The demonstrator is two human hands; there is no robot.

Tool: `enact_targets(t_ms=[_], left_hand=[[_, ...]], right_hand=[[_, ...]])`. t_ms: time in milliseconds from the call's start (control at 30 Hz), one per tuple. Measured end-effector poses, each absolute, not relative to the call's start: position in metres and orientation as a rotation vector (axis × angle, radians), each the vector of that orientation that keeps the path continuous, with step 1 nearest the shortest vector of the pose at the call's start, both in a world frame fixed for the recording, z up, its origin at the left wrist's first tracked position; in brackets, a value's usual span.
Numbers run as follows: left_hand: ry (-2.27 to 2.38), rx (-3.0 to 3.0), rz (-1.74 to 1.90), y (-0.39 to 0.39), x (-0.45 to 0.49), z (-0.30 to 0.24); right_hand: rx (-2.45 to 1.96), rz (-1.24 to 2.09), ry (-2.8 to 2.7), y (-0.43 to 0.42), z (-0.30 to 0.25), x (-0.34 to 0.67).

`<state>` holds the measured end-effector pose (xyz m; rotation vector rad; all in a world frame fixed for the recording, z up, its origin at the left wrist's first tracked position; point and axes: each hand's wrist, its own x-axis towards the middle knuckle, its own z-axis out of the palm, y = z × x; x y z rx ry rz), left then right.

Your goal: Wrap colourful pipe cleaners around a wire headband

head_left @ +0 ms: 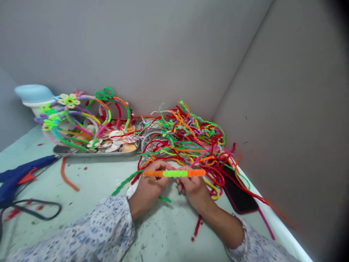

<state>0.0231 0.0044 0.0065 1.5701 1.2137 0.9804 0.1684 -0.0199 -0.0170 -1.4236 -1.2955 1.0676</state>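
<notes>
craft corner, pipe cleaners (pixel 191 142), glue gun (pixel 19 176)

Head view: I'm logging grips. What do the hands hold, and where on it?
One orange-and-green stick: left hand at its left end, right hand toward its right end.

both hands meet low in the middle of the view, close together but not touching. the left hand (pixel 149 183) lies back-up, its fingers (pixel 161 166) curled forward and closed in a pinch with the thumb underneath. the right hand (pixel 193 186) sits just beside it, knuckles up, its fingertips (pixel 182 182) bent inward towards the left hand and also pinched shut. the left forearm (pixel 109 225) comes in from the lower left, sleeved to the wrist. the right forearm (pixel 223 222) comes in from the lower right, bare from the hand to just past the wrist. both wrists are held fairly straight.
</notes>
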Motion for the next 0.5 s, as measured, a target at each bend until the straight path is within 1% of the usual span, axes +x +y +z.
enact_targets(t_ms=[267, 500], left_hand=[[1.233, 1.615, 0.955, 0.0041, 0.0228, 0.0065], [1.249, 1.660, 0.971, 0.0062, 0.0236, 0.0009]], right_hand=[[-1.418, 1.059, -1.302, -0.0197, -0.0184, 0.1693], [-1.533, 1.079, -1.225, -0.0180, -0.0160, 0.1676]])
